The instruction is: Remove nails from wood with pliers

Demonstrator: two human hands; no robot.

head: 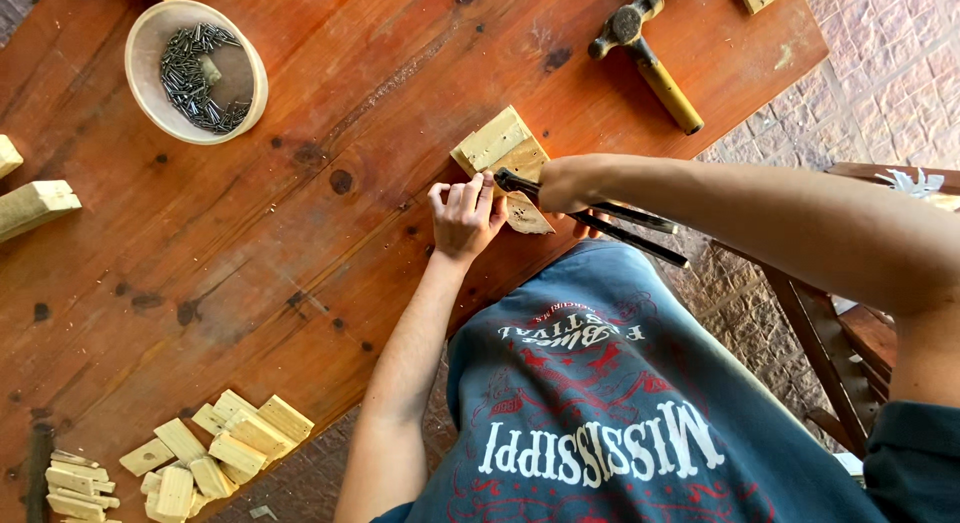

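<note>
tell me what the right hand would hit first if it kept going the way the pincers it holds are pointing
The right hand aims its pincers leftward, jaws at the small wood piece. That comes first, then the left hand just behind it. Depth is hard to judge.

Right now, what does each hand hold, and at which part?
The right hand grips dark pincers by the handles. The left hand holds a small wood piece at its edge.

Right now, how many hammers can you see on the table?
1. The hammer lies by itself near the table's far right edge, beyond the wood block. The tool in the right hand looks like pincers, not a hammer. None seems hidden.
</note>
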